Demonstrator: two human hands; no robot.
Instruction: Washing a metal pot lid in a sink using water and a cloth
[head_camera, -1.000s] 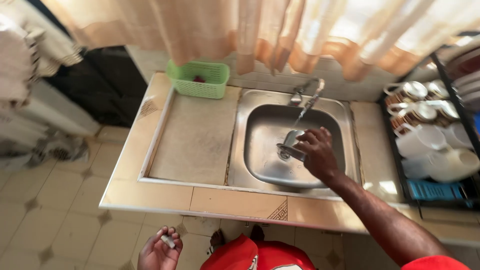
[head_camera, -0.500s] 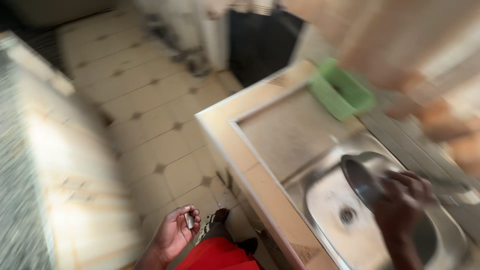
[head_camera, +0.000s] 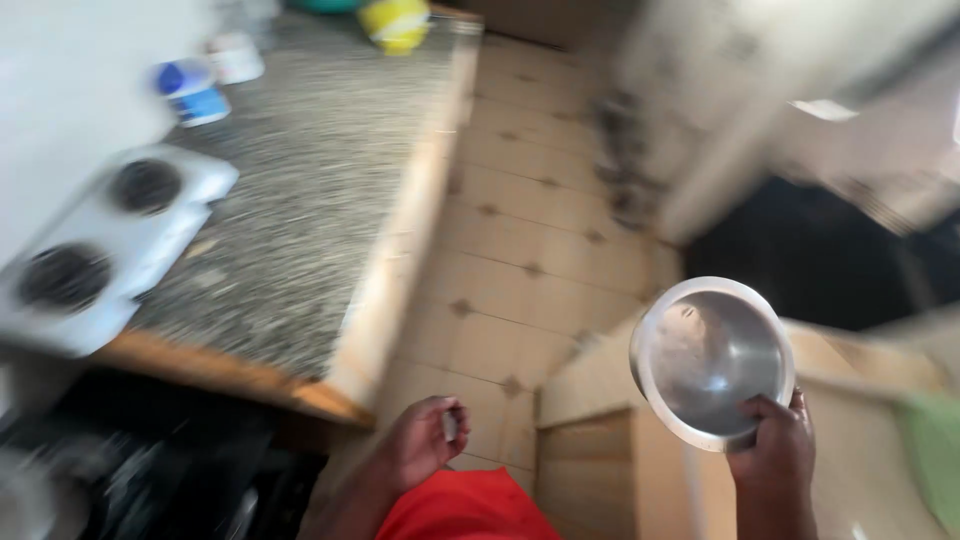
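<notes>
Steel bowl (head_camera: 712, 362) is being held up at the near right of the head view, its open side tilting toward the camera so the shiny inside and pale rim are showing. The right hand (head_camera: 772, 450) is gripping it from below, with fingers curling over the lower rim, and the bowl is hovering above the edge of a tan tiled counter (head_camera: 590, 400) rather than resting on anything.

The left hand (head_camera: 425, 440) is hanging low at near centre, fingers curling closed around a small pale object (head_camera: 450, 425) that is too blurred to identify. Just below it, a patch of red clothing (head_camera: 465, 510) is showing at the bottom edge.

On the left, a speckled grey worktop (head_camera: 300, 220) with a wooden edge is running away from the camera. A white two-ring hotplate (head_camera: 100, 245) is sitting at its near left end, well apart from both hands. Farther along, a white and blue container (head_camera: 190, 90) and a yellow object (head_camera: 395, 22) are standing near the far end. Beige floor tiles (head_camera: 520, 220) with small dark diamonds are stretching between the worktop and the counter. Everything is smearing with motion blur.
</notes>
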